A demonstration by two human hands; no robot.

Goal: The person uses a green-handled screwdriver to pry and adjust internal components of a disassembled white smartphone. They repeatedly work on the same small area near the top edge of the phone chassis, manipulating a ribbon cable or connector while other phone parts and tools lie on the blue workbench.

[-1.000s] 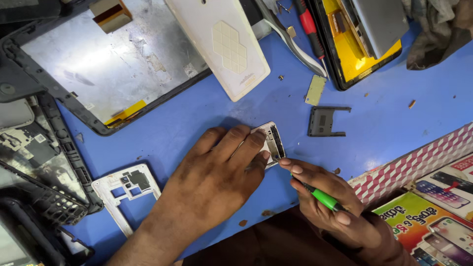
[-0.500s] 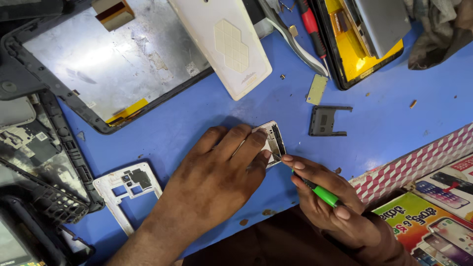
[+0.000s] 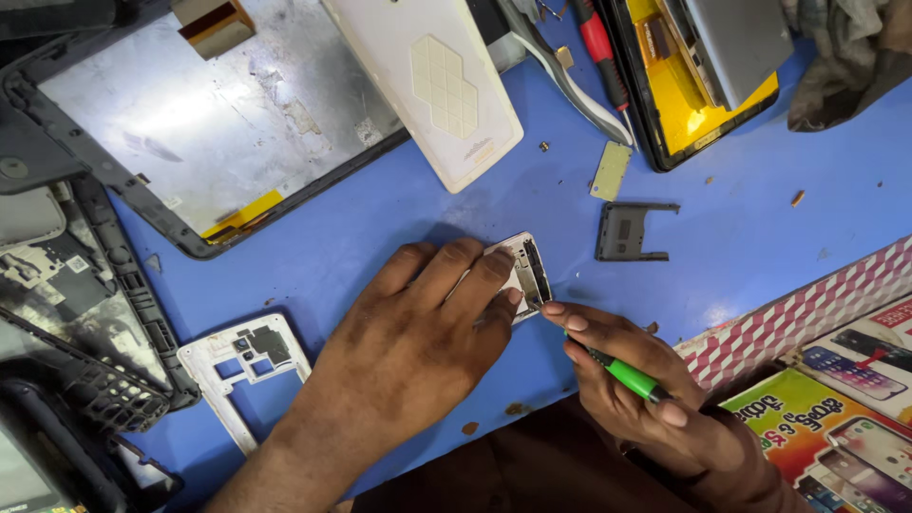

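Fingers of the left hand press flat on a small white phone frame while the right hand, just beside, pinches a green-handled screwdriver at its edge, apparently mid-unscrewing; steady downward pressure seems needed.

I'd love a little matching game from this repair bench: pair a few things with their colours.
Things:
1. tool handle in the right hand
2. table top
3. back cover at the top
4. small frame beside the part under the left hand

Colours:
A. white
B. green
C. dark grey
D. blue

Pairs: 1-B, 2-D, 3-A, 4-C
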